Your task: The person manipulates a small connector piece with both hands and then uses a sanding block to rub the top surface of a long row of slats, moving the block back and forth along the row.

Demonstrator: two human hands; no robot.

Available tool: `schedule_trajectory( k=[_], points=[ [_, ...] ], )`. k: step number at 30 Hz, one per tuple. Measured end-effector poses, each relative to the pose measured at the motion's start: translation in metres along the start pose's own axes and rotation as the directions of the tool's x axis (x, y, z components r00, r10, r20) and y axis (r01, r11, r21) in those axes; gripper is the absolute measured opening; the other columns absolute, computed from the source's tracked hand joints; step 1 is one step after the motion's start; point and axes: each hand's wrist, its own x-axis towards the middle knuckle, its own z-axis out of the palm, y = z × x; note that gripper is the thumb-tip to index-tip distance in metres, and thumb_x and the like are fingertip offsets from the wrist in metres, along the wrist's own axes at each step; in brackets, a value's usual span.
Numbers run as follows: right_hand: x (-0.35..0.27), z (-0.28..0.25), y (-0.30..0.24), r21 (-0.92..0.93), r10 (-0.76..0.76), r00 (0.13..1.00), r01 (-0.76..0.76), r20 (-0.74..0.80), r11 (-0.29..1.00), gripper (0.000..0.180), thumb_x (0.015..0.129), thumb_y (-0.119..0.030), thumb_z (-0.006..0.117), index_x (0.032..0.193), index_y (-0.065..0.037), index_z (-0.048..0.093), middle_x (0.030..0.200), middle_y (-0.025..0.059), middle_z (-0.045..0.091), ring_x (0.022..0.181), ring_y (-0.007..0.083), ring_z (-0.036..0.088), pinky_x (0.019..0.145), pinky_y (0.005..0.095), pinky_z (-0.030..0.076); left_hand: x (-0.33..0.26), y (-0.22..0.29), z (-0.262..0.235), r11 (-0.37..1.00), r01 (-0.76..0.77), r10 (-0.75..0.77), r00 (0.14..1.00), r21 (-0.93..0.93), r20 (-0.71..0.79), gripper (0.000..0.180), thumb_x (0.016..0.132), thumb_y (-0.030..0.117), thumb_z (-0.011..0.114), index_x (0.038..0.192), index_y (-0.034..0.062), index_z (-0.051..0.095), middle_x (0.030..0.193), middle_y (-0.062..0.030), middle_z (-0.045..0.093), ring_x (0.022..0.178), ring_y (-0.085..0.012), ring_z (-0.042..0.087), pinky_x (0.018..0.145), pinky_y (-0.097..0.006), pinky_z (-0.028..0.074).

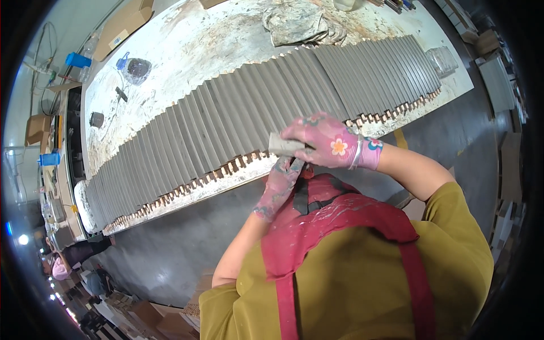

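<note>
Head view: R hand (331, 143) grips grey block (284, 145) btwn thumb & fingers, by near edge of strips (255, 105), which lie in a long row on table (187, 48). L hand (281, 184) just below block; can't tell its grip. Rag (297, 27) beyond strips.

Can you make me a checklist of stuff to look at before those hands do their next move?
1. Grey block gripped by the right hand: ok.
2. Left hand gripping the block too: cannot tell, its fingertips are partly hidden.
3. Pink gloves on both hands: ok.
4. Grey strips side by side in a long row: ok.
5. Table clean: not ok, it is smeared and stained.
6. Bottle with the blue top apart from the strips: ok.
</note>
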Motion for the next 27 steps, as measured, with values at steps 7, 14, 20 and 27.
schedule_trajectory(
  k=[7, 14, 20, 27],
  points=[
    [0.074, 0.018, 0.024, -0.252, 0.06, 0.901, -0.183, -0.43, 0.95, 0.052, 0.08, -0.026, 0.065, 0.127, -0.01, 0.05, 0.116, 0.0168, 0.059, 0.099, 0.0342, 0.06, 0.087, 0.0469, 0.045, -0.008, -0.006, -0.028, 0.988, -0.079, 0.077, 0.997, -0.132, -0.024, 0.039, 0.097, 0.011, 0.053, 0.132, -0.0044, 0.045, 0.12, -0.0115, 0.059, 0.109, -0.0194, 0.057, 0.093, -0.031, 0.046],
    [0.028, 0.02, -0.02, -0.236, -0.164, 0.955, 0.105, -0.246, 0.966, 0.056, 0.08, -0.031, 0.066, 0.131, -0.016, 0.05, 0.127, 0.0138, 0.056, 0.109, 0.0371, 0.058, 0.094, 0.0505, 0.04, -0.015, -0.01, -0.03, 0.991, -0.116, 0.105, 0.983, -0.063, -0.149, 0.043, 0.099, 0.016, 0.05, 0.135, -0.0048, 0.041, 0.117, -0.0089, 0.058, 0.109, -0.017, 0.056, 0.095, -0.03, 0.044],
    [0.056, 0.009, -0.019, -0.278, -0.015, 0.98, -0.041, -0.196, 0.96, 0.051, 0.083, -0.033, 0.063, 0.129, -0.014, 0.051, 0.128, 0.0168, 0.053, 0.113, 0.0325, 0.057, 0.098, 0.0461, 0.04, -0.017, -0.003, -0.028, 0.979, -0.163, 0.161, 0.987, -0.125, -0.028, 0.044, 0.099, 0.019, 0.05, 0.134, -0.0064, 0.042, 0.119, -0.0095, 0.056, 0.11, -0.0191, 0.055, 0.096, -0.03, 0.043],
    [0.078, 0.017, 0.002, -0.071, 0.014, 0.912, -0.048, -0.409, 0.996, 0.048, 0.082, -0.03, 0.065, 0.125, -0.014, 0.054, 0.122, 0.0113, 0.057, 0.109, 0.0308, 0.058, 0.096, 0.0481, 0.04, -0.025, -0.007, -0.045, 0.988, -0.137, 0.133, 0.989, -0.073, -0.065, 0.034, 0.1, 0.014, 0.048, 0.128, -0.0046, 0.05, 0.107, -0.0058, 0.062, 0.099, -0.0129, 0.055, 0.089, -0.026, 0.043]
  ],
)
